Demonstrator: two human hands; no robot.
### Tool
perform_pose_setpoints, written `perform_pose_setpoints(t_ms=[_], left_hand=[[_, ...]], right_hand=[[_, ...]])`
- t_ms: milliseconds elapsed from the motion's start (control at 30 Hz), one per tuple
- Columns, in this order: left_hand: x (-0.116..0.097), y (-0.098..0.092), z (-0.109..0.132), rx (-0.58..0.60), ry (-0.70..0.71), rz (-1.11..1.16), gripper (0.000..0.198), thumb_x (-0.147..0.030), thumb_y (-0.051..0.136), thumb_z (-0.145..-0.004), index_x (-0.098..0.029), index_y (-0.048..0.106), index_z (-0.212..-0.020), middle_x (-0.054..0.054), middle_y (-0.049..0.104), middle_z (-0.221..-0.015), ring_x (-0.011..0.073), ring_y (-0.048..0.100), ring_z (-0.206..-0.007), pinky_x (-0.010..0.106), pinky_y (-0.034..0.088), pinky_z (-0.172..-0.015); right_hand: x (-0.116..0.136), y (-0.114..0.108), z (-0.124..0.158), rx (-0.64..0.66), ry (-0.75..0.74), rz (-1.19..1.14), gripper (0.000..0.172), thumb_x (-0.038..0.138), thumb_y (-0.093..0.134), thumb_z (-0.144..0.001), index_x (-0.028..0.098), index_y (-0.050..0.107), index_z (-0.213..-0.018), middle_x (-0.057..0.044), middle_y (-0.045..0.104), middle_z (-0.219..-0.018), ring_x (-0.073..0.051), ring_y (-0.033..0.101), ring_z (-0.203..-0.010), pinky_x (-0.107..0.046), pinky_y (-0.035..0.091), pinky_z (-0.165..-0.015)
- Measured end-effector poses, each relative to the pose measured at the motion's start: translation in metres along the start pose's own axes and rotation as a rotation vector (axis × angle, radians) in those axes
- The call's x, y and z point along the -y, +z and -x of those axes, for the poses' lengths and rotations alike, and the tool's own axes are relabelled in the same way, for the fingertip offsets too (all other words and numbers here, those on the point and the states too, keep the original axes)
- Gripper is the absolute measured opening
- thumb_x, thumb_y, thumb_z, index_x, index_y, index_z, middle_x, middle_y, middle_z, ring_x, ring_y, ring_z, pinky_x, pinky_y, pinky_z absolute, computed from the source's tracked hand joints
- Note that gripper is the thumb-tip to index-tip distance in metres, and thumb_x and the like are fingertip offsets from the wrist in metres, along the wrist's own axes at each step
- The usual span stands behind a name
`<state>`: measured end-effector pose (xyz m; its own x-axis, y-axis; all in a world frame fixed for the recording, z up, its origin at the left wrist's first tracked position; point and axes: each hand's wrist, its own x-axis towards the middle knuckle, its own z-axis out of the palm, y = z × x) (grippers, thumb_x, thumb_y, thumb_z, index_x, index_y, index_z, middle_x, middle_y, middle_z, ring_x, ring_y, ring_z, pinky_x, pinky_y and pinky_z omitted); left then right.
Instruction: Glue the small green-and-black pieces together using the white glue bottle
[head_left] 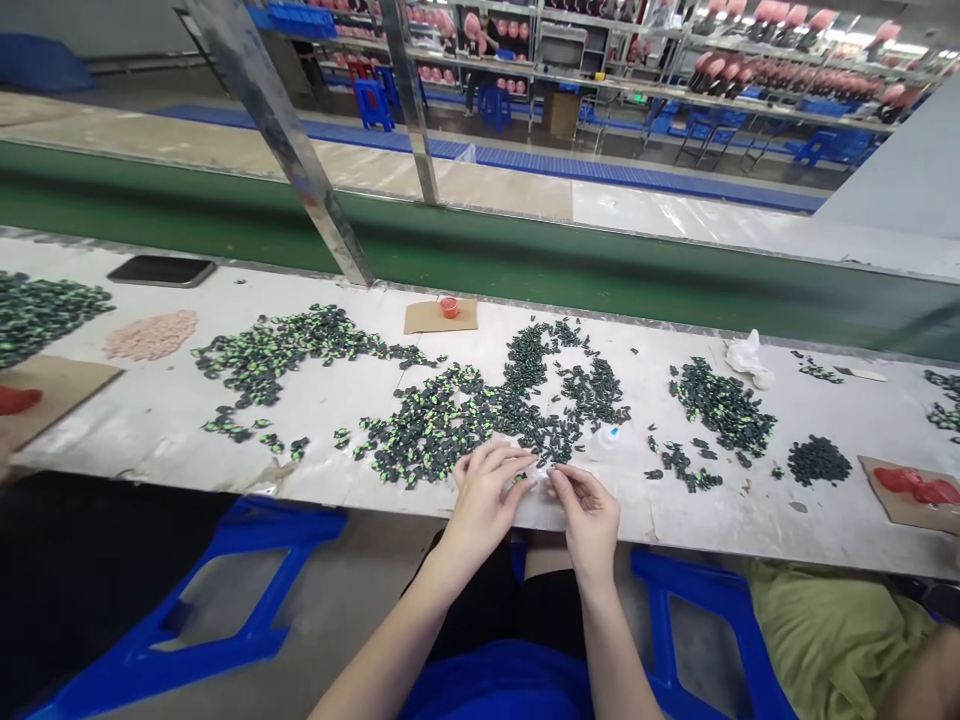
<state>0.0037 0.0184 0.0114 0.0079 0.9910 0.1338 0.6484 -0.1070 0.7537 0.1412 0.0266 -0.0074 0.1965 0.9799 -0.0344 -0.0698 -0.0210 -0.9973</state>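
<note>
My left hand (487, 492) is closed in a pinch at the near edge of the table, thumb and fingers together. Close beside it on the right, my right hand (589, 512) also pinches, its fingertips almost meeting the left ones. Small dark bits show at the fingertips, too tiny to name. Just beyond my left hand spreads a pile of small black pieces with bright green parts (424, 425). Plain dark slender pieces (529, 365) lie heaped beyond both hands. A small white bottle with a blue tip (604, 440) rests near my right hand.
On the white table (360, 395) sit more green-and-black piles (300, 340), a red-filled cup (448, 307) on cardboard, crumpled tissue (748, 358) and a dark phone-like slab (161, 270). A metal post (300, 160) rises behind. Blue stools (697, 600) and neighbouring people flank me.
</note>
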Motion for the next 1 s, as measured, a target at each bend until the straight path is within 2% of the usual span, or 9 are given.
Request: perform_pose_setpoints(t_ms=[100, 267, 367, 500, 667, 767, 900, 1000], left_hand=[[0.008, 0.002, 0.005, -0.047, -0.016, -0.161, 0.020, -0.017, 0.061, -0.083, -0.026, 0.069, -0.099, 0.007, 0.067, -0.113, 0.0297, 0.046, -0.119, 0.053, 0.027, -0.099], [0.012, 0.008, 0.004, -0.032, 0.005, -0.255, 0.018, -0.013, 0.056, -0.084, -0.025, 0.070, -0.086, 0.007, 0.067, -0.111, 0.0307, 0.045, -0.120, 0.052, 0.030, -0.095], [0.010, 0.009, 0.001, -0.027, 0.016, -0.232, 0.021, -0.011, 0.054, -0.084, -0.026, 0.068, -0.086, 0.006, 0.068, -0.110, 0.0297, 0.046, -0.119, 0.049, 0.031, -0.094], [0.006, 0.007, 0.000, 0.013, 0.007, -0.171, 0.021, -0.011, 0.049, -0.088, -0.025, 0.065, -0.088, 0.003, 0.072, -0.099, 0.0261, 0.051, -0.114, 0.045, 0.030, -0.093], [0.001, 0.003, 0.000, 0.072, -0.019, -0.105, 0.020, -0.011, 0.049, -0.088, -0.024, 0.064, -0.089, 0.002, 0.072, -0.095, 0.0226, 0.056, -0.107, 0.042, 0.028, -0.093], [0.000, 0.000, -0.001, 0.086, -0.054, -0.065, 0.020, -0.011, 0.049, -0.087, -0.023, 0.064, -0.089, 0.002, 0.071, -0.096, 0.0215, 0.057, -0.104, 0.040, 0.030, -0.092], [-0.002, -0.004, 0.000, 0.079, -0.030, -0.028, 0.021, -0.010, 0.050, -0.085, -0.024, 0.065, -0.088, 0.002, 0.071, -0.096, 0.0210, 0.058, -0.101, 0.039, 0.031, -0.091], [-0.005, -0.005, 0.003, 0.001, 0.028, -0.052, 0.022, -0.007, 0.051, -0.084, -0.024, 0.065, -0.086, 0.001, 0.072, -0.090, 0.0208, 0.059, -0.098, 0.038, 0.030, -0.089]], right_hand=[[-0.003, -0.005, -0.001, 0.044, 0.021, 0.051, 0.029, 0.042, 0.070, -0.072, 0.017, 0.073, -0.085, -0.007, 0.075, -0.081, -0.019, 0.070, -0.068, -0.035, 0.060, -0.068], [-0.007, -0.004, 0.001, 0.102, 0.094, 0.090, 0.036, 0.042, 0.073, -0.068, 0.016, 0.071, -0.092, -0.005, 0.073, -0.071, -0.019, 0.069, -0.059, -0.034, 0.060, -0.062], [-0.005, -0.004, 0.001, 0.116, 0.071, 0.180, 0.028, 0.042, 0.070, -0.071, 0.017, 0.072, -0.083, -0.007, 0.074, -0.076, -0.021, 0.071, -0.067, -0.036, 0.060, -0.067], [-0.002, -0.004, 0.001, 0.147, -0.028, 0.250, 0.022, 0.039, 0.066, -0.076, 0.019, 0.073, -0.082, -0.007, 0.075, -0.085, -0.023, 0.072, -0.078, -0.037, 0.059, -0.075], [-0.001, -0.002, 0.001, 0.175, 0.045, 0.165, 0.027, 0.043, 0.068, -0.073, 0.018, 0.074, -0.082, -0.007, 0.075, -0.079, -0.023, 0.072, -0.069, -0.037, 0.060, -0.069], [0.003, -0.002, 0.001, 0.193, 0.066, 0.125, 0.025, 0.040, 0.070, -0.071, 0.018, 0.074, -0.080, -0.007, 0.075, -0.078, -0.023, 0.072, -0.073, -0.037, 0.060, -0.072], [0.012, -0.002, 0.000, 0.211, -0.016, 0.092, 0.016, 0.034, 0.072, -0.071, 0.018, 0.074, -0.074, -0.006, 0.074, -0.077, -0.021, 0.071, -0.074, -0.033, 0.059, -0.070], [0.017, -0.002, 0.000, 0.220, -0.066, 0.073, 0.011, 0.030, 0.071, -0.071, 0.019, 0.074, -0.070, -0.005, 0.072, -0.074, -0.019, 0.070, -0.070, -0.030, 0.058, -0.065]])
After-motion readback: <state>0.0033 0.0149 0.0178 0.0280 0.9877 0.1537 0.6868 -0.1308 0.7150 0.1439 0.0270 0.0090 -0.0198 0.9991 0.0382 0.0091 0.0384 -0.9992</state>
